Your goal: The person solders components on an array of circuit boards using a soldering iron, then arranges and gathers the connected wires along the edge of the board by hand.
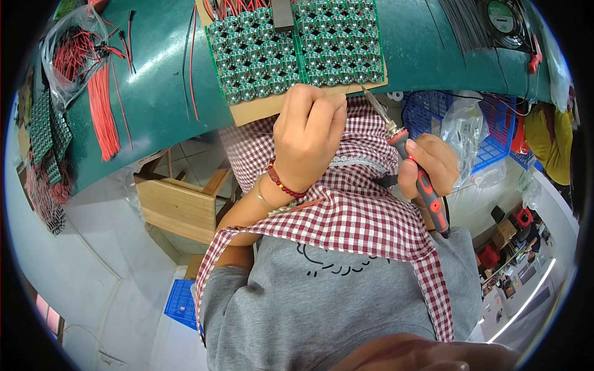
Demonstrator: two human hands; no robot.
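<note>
The left hand (307,139) is curled into a loose fist, knuckles pressed on the near edge of the cardboard sheet (266,106) that carries two panels of small round green circuit boards (297,46) on the green work mat (154,93). Whether anything sits inside that fist, I cannot tell. The right hand (430,164) is wrapped around the red-and-black handle of a soldering iron (408,157) — its metal tip points up toward the near right corner of the panels, just beside them, perhaps touching.

How much is finished is hard to judge from here: the boards lie in neat rows, still joined in their panels, and no wires appear attached to the near ones. Red wires (232,7) lie at the panels' far edge, a bundle of cut red wires (102,108) rests on the mat to the left, more sit in a clear plastic bag (71,52) — so plenty seems left. A dark block (283,15) rests on the panels.
</note>
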